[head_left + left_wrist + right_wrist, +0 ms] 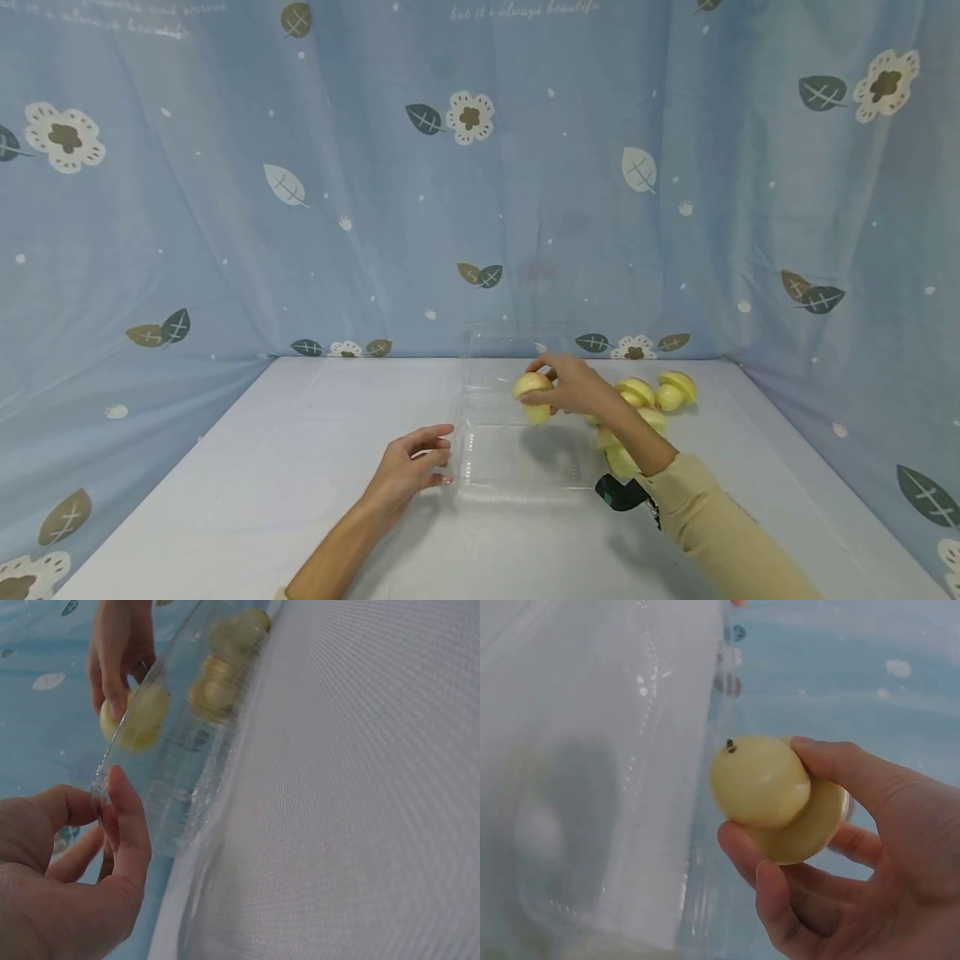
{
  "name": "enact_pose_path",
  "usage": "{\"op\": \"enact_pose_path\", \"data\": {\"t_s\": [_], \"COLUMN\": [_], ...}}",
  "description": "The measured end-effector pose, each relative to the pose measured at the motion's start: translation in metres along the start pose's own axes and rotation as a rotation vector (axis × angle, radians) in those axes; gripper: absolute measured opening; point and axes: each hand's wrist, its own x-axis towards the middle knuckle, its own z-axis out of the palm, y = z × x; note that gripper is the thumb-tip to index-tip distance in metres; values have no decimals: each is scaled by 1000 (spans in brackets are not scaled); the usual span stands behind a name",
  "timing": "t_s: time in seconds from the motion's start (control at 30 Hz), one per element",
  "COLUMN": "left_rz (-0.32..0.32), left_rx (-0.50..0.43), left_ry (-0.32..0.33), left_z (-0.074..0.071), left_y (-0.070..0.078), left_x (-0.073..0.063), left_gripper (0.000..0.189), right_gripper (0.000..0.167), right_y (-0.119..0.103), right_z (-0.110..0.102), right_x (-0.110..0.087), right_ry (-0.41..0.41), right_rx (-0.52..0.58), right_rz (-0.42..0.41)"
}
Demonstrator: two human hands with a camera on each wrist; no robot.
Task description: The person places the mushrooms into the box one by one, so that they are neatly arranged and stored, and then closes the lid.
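My right hand (572,385) grips a pale yellow mushroom-shaped piece (533,385) above a clear plastic box (525,487). In the right wrist view, that piece (759,782) shows a round bulb with a small dark tip against a wider cap; thumb and fingers hold it by the cap. My left hand (408,467) is at the box's left edge, its fingers loosely bent and spread apart. In the left wrist view, the left hand's fingertips (118,780) are right at the clear plastic edge (139,712). The box's lid (513,340) stands up at the back.
Several more yellow mushroom-shaped pieces (677,390) lie right of the box, partly hidden by the right forearm. A dark green and black object (621,493) is by the right wrist. A blue patterned curtain (375,208) surrounds the white table (315,433).
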Motion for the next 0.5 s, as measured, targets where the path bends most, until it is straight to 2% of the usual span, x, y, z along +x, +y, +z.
{"op": "enact_pose_path", "data": {"t_s": [0.5], "left_rz": [-10], "left_rx": [-9], "left_ry": [12], "left_z": [3], "left_y": [4], "left_x": [-2], "left_gripper": [46], "right_gripper": [45], "right_y": [-24], "right_z": [42], "right_x": [19], "right_ry": [-7], "right_rx": [7], "right_rz": [58]}}
